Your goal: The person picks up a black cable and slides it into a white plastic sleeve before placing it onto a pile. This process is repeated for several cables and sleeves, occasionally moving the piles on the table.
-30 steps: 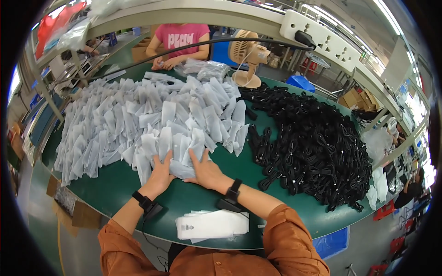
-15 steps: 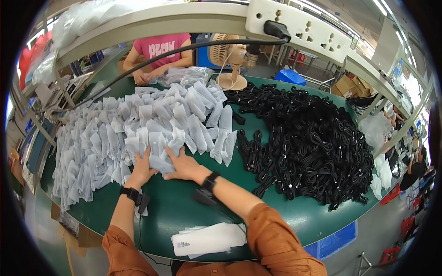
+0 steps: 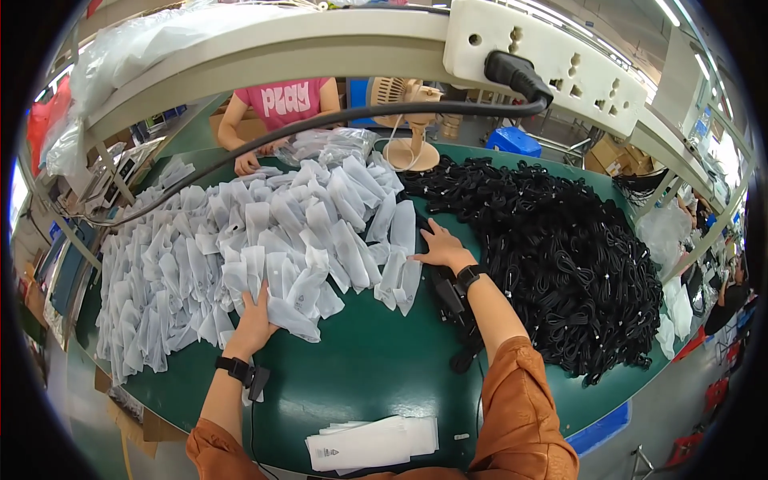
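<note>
A large heap of whitish translucent sleeves (image 3: 240, 224) covers the left half of the green table, each sleeve apparently packed. My left hand (image 3: 254, 324) lies against the heap's near edge, fingers apart, its thumb beside a tilted sleeve (image 3: 293, 320). Farther right, my right hand (image 3: 444, 246) is open with fingers spread. It reaches to the heap's right end, with its thumb by the outermost sleeves (image 3: 404, 232). Just beyond it, bundled black cables (image 3: 560, 256) form a big pile on the right.
Flat white sleeves (image 3: 372, 444) are stacked at the near table edge (image 3: 288, 468). A white power strip (image 3: 544, 60) with a black plug hangs on the overhead rail, its cord crossing the view. Opposite sits a person in pink (image 3: 288, 104), near a beige fan (image 3: 412, 152).
My right hand has left the near edge of the sleeve heap and moved right and away, to the heap's right end. My left hand stays by the near sleeves, slightly lower in view.
</note>
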The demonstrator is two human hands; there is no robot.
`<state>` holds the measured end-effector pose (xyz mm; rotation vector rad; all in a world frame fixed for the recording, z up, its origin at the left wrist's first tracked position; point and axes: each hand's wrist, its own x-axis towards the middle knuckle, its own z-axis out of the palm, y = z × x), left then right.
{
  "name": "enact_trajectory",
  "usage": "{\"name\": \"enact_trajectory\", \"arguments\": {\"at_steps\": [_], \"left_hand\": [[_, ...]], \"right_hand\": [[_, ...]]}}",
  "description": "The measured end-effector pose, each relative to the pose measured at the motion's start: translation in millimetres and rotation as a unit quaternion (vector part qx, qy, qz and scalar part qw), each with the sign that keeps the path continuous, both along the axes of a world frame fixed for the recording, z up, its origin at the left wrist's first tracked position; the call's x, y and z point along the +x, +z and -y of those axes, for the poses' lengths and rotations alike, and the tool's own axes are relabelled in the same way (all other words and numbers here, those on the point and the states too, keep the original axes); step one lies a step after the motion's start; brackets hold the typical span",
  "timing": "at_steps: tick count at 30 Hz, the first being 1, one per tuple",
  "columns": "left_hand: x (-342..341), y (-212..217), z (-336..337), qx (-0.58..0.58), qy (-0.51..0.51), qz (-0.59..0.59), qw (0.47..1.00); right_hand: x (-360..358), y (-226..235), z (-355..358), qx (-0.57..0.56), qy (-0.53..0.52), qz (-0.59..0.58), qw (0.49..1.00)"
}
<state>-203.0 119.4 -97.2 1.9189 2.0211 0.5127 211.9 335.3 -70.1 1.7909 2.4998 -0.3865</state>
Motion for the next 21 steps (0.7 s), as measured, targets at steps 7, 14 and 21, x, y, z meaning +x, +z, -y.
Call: {"name": "enact_trajectory", "arguments": {"at_steps": [7, 14, 21], "left_hand": [[-12.1, 0.9, -8.2, 0.023, -0.025, -0.026, 0.999], [-20.3, 11.8, -17.3, -0.015, -0.029, 0.073, 0.997], [36.7, 56.3, 46.4, 0.184, -0.067, -0.038, 0.98]], "right_hand": [[15.9, -0.5, 53.6, -0.059, -0.026, 0.047, 0.997], [28.7, -4.9, 120.3, -0.004, 0.032, 0.051, 0.998], [66.6, 3.2, 185.6, 0.08, 0.149, 0.006, 0.986]]}}
